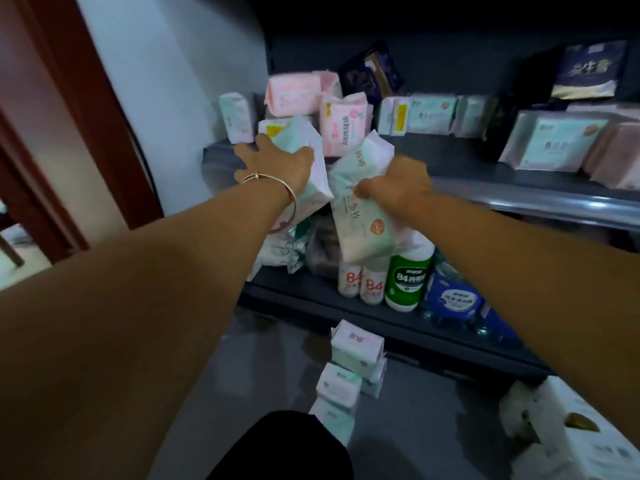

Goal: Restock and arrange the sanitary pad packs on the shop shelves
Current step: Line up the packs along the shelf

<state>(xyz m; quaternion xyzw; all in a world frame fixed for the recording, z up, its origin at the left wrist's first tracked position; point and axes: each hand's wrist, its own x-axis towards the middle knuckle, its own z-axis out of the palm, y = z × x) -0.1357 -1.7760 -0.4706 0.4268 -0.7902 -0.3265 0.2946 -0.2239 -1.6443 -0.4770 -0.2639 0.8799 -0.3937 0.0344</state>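
Mid-restock: left hand (273, 161) gripping a mint pack (304, 164), fingers curled round its top, right at the upper shelf's (519, 195) left front edge. Right hand (398, 183) pinching a second pack (360, 209) just beside it, below the lip. Next up, probably: lifting both over the rail and slotting them by the pink packs (332, 112). More spares (349, 362) down on the floor. Fingertips mostly hidden behind the packs, labels too blurry to read

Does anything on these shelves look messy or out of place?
Yes. The pink packs at the upper shelf's left end are heaped at odd angles, and a dark pack behind them leans tilted, unlike the neat row to the right. More pad packs lie on the floor below, not yet shelved.
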